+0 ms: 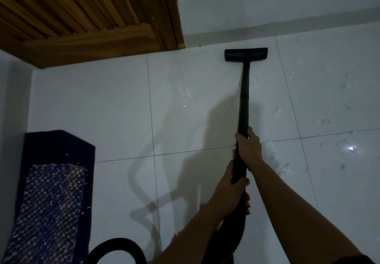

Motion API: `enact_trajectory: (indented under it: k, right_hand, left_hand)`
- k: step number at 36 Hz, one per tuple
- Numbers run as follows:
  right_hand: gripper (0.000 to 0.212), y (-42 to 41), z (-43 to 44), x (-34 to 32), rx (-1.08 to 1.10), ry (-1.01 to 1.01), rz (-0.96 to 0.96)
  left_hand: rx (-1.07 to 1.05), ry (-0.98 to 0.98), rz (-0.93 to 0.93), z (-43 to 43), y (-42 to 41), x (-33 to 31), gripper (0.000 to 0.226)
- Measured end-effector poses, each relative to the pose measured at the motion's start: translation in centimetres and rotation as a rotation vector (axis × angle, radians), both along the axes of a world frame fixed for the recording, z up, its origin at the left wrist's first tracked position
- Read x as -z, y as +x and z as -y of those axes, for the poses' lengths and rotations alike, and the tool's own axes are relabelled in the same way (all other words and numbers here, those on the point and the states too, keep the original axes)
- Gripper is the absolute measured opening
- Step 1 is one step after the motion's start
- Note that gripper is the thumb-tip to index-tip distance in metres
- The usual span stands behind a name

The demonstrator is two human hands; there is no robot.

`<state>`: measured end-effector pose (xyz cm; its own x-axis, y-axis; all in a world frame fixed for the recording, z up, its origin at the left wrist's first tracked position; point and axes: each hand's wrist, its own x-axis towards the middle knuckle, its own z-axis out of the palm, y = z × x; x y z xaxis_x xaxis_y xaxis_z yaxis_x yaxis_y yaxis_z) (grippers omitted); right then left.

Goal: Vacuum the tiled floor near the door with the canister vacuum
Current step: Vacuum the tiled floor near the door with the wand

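The right hand (pixel 249 148) wraps its fingers round the black vacuum wand (pixel 243 109) mid-tube; the left hand (pixel 228 189) grips its near end, where the ribbed hose (pixel 232 235) joins. The floor head (pixel 246 54) lies flat at the tiled floor's (pixel 123 109) far edge, against the wall base just right of the wooden door (pixel 82 16). Pale specks (pixel 284 169) dot the tiles on the right. A patterned mat (pixel 51 202) lies at the left edge.

No text, label, brand, number or sign can be read on anything here.
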<state>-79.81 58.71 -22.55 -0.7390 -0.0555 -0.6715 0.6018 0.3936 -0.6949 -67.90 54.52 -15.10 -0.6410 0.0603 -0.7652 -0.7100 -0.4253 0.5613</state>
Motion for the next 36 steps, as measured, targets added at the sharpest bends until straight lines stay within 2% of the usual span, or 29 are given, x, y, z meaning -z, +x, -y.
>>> enact_trajectory:
  k: [36]
  right_hand:
    - [0.024, 9.1, -1.8, -2.3, 0.039, -0.022, 0.036]
  left_hand:
    - [0.012, -0.018, 0.024, -1.6, 8.8, -2.7, 0.057]
